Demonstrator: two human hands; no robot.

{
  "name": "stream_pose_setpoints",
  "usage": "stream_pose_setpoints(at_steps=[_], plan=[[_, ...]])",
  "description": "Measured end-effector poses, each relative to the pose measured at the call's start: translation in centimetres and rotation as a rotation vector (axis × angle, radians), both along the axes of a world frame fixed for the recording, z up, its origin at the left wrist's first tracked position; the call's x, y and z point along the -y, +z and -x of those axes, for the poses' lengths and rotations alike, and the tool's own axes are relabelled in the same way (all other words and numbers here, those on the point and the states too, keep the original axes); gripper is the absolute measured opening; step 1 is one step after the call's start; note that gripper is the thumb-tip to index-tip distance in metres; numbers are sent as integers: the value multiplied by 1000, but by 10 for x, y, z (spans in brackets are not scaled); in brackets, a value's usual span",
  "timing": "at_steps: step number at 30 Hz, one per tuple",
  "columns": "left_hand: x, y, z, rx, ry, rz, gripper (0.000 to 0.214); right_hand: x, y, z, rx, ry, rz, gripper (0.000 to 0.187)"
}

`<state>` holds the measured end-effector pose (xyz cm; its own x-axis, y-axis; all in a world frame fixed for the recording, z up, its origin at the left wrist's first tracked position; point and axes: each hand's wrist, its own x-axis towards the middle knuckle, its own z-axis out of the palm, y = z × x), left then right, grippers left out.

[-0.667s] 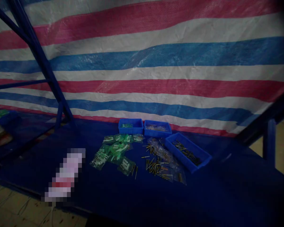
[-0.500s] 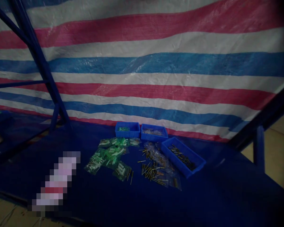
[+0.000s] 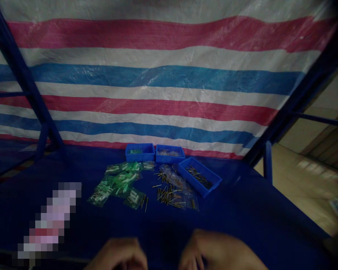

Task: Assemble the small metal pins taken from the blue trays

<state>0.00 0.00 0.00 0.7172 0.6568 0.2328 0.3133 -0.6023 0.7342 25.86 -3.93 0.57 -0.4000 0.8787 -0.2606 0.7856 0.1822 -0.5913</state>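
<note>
My left hand (image 3: 118, 255) and my right hand (image 3: 218, 253) show at the bottom edge over the dark blue table (image 3: 256, 221); their fingers are dim and mostly cut off. Farther back lie several green packets (image 3: 118, 183) and loose brass pins with clear bags (image 3: 171, 189). Behind these stand three small blue trays: one with green parts (image 3: 139, 152), one with clear bags (image 3: 169, 153), and an angled one with pins (image 3: 199, 176). Neither hand touches these things.
A striped red, white and blue tarp (image 3: 157, 82) hangs behind the table. Blue frame bars rise at left (image 3: 25, 90) and right (image 3: 293, 105). A blurred-out object (image 3: 49, 221) lies at the front left. Tiled floor shows at right (image 3: 307, 183).
The view has swung right and tipped down, so the trays and packets sit farther left. Both my hands have come into view at the bottom edge.
</note>
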Motion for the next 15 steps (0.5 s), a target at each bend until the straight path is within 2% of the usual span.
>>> stream_pose_setpoints(at_steps=[1,2,3,4,6,8,11,15], plan=[[-18,5,-14,6,2,12,19,-17,1,-3,-23,-20,-34,20],[-38,8,-30,28,63,43,19,-36,1,-4,-42,-45,-74,19],[-60,9,-47,72,138,15,19,-55,-1,-4,-64,-95,-138,20],[-82,8,-63,117,199,-50,18,-74,-4,-3,-98,-204,-269,19],[-121,-1,-90,179,286,-196,16,-107,-12,5,-89,-321,-453,17],[-147,-17,-104,196,359,-302,15,-128,-22,16,-8,-293,-505,20],[-163,-39,-104,199,434,-359,17,-138,-34,36,212,-252,-486,23],[-167,-51,-94,167,487,-380,18,-136,-41,51,256,-261,-470,19]])
